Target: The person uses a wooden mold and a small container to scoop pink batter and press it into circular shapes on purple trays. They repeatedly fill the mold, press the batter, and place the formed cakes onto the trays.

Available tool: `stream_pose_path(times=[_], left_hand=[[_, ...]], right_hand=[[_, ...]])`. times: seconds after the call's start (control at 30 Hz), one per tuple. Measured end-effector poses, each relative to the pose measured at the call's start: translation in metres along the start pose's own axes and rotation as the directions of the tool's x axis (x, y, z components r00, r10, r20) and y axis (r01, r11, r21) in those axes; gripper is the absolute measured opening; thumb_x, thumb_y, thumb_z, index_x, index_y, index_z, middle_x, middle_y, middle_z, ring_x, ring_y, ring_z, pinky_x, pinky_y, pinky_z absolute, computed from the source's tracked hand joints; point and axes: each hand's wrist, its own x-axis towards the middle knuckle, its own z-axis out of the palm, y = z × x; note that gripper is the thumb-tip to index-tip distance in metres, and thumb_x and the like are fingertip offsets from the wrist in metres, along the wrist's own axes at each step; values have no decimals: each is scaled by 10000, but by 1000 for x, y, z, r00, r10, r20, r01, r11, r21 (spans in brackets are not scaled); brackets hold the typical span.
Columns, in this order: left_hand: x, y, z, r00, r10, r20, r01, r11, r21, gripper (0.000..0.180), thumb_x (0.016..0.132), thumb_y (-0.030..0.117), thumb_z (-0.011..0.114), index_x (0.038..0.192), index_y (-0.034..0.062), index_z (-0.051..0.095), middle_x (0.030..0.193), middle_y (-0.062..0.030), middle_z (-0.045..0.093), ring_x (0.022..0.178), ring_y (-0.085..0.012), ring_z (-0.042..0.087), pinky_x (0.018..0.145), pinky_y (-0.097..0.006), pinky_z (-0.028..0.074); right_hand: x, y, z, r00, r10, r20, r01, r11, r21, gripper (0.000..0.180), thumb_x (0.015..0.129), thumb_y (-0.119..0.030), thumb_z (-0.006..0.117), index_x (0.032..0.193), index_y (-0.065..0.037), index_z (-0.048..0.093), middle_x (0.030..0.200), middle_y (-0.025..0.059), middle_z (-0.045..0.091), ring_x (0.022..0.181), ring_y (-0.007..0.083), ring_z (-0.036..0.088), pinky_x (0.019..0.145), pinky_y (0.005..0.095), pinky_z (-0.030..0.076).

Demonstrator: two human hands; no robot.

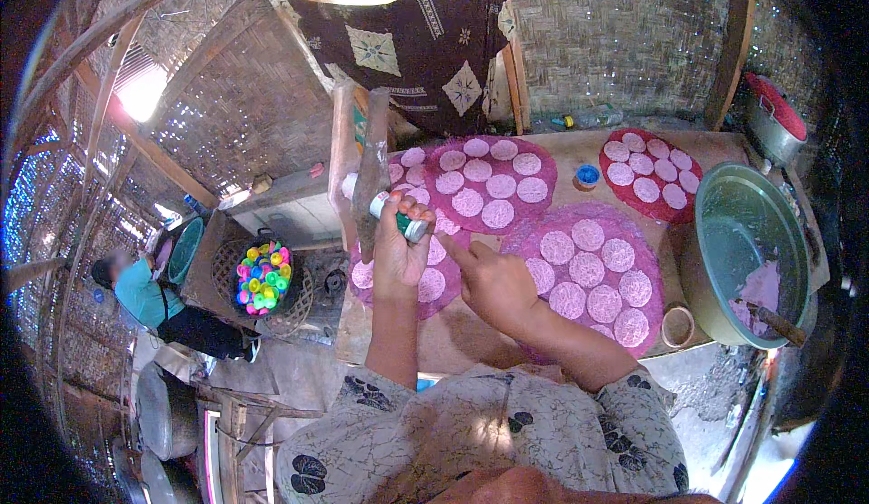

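Note:
My left hand [400, 250] is raised over the table with its fingers wrapped round a small green and white bottle [380, 205], which lies tilted in the grip. Close by on the right, my right hand [498, 287] stretches its index finger toward the left hand; its other fingers look curled, and I see nothing in them. Beneath both hands are round purple mats bearing pale pink textured discs. One mat [512, 223] is behind them, another [518, 246] at the right hand's side, and a third, at the left, is partly hidden by my left arm.
A red mat [692, 211] with more discs lies at the far right. Near it stand a blue-topped small container [587, 176] and a large green basin [706, 259] with pink dough. A ring [666, 327] lies at the front edge. At left, a person [145, 291] sits beyond a basket [299, 300] of colourful pieces.

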Motion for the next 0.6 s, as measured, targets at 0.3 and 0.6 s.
stream_pose_path(times=[0.3, 0.6], left_hand=[[2, -3, -6, 1000, -1, -2, 2, 998, 62, 143, 947, 164, 639, 1000, 88, 530, 786, 6, 530, 700, -112, 503, 707, -307, 474], [2, -2, -9, 999, 14, -53, -10, 998, 63, 111, 961, 144, 613, 969, 74, 528, 801, -6, 531, 709, -118, 511, 706, -311, 486]], right_hand=[[9, 42, 18, 840, 282, 463, -537, 318, 781, 373, 895, -87, 594, 1261, -129, 654, 694, 34, 625, 569, 118, 560, 478, 356, 444], [6, 5, -1, 966, 171, 191, -201, 968, 152, 389, 858, -9, 578, 1228, -99, 660, 1019, 170, 695, 766, 350, 682, 636, 356, 546]])
